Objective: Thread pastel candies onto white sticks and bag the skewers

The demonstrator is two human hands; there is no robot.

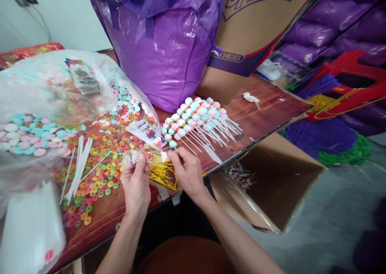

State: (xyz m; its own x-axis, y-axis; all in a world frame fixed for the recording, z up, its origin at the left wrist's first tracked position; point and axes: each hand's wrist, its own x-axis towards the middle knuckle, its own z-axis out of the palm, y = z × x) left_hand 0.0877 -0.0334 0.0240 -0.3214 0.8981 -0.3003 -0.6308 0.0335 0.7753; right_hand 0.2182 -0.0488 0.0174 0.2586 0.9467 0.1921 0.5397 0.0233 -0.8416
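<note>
My left hand (137, 183) is closed, thumb pressed on one end of a small clear plastic packet (132, 157). My right hand (189, 171) pinches near the packet's other end, by a small printed piece; what lies inside the packet is blurred. Just beneath both hands sits a clear tray of gold twist ties (164, 175). Beyond them is a stack of pastel candy skewers (193, 115), white sticks pointing toward the right. A printed packet (144, 131) lies just left of the stack. Loose ring candies (105, 169) are spread left of my left hand.
White sticks (80, 165) lie on the ring candies. Pastel candy tablets (36, 135) and a stack of printed labels (81, 77) are at left, with clear bags (30, 229) in front. A purple bag (159, 52) and carton (241, 36) stand behind; an open box (268, 185) is below right.
</note>
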